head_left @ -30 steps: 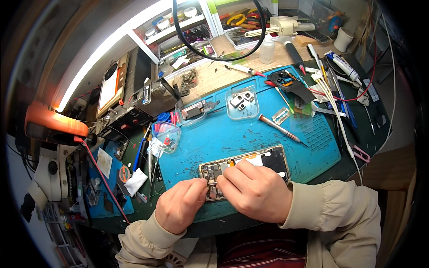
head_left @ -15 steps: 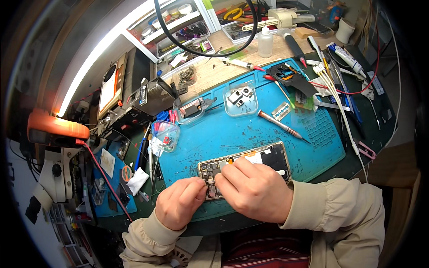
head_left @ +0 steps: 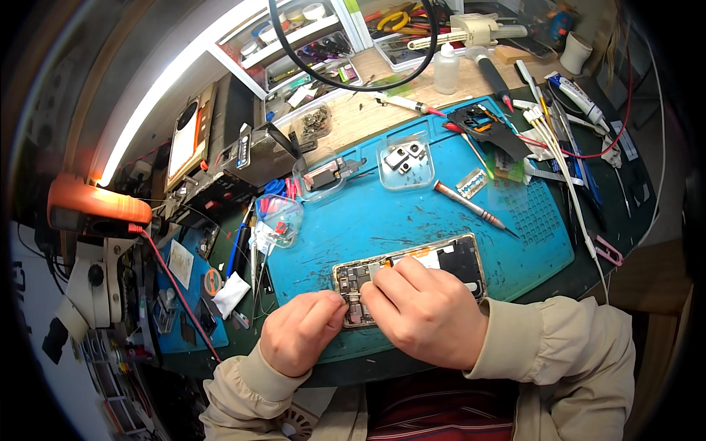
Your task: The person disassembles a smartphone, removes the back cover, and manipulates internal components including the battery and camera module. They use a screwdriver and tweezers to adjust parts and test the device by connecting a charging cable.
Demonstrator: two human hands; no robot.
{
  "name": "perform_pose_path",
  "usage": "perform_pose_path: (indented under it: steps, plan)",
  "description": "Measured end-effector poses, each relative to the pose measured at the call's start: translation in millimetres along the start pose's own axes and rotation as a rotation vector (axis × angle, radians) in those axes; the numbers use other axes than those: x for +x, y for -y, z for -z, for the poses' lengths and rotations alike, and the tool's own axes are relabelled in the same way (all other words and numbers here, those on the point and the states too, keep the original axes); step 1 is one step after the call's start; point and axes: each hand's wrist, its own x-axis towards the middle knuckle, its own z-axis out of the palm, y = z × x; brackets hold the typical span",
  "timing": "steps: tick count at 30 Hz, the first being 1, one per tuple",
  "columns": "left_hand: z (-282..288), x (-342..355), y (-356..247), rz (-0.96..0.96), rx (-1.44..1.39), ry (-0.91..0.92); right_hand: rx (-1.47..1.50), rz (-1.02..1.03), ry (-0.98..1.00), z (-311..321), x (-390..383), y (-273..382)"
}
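Observation:
An opened phone, circuit board showing at its left end, lies on the blue silicone mat near its front edge. My left hand is closed in a pinch at the phone's left end; what its fingertips hold is too small to make out. My right hand is closed over the middle of the phone, fingertips down at the board, hiding whatever they grip. Behind the phone lie a screwdriver, a razor blade and a clear box of small camera parts.
Cables, a glue tube and tools crowd the right. An orange device, electronic equipment and a parts box line the left. A bottle and drawers stand behind; a black ring hangs above.
The view has shifted slightly, moving the bench in the picture. My hands keep nearly the same closed pose at the phone.

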Motion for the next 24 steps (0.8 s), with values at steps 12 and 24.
perform_pose_path:
  steps: [12,24]
  plan:
    - [-3,-16,3,0.138,-0.136,-0.097,0.109,-0.02,0.075,8,13,-12]
    - [8,-13,2,0.07,-0.105,-0.05,0.016,0.189,0.134,7,25,-20]
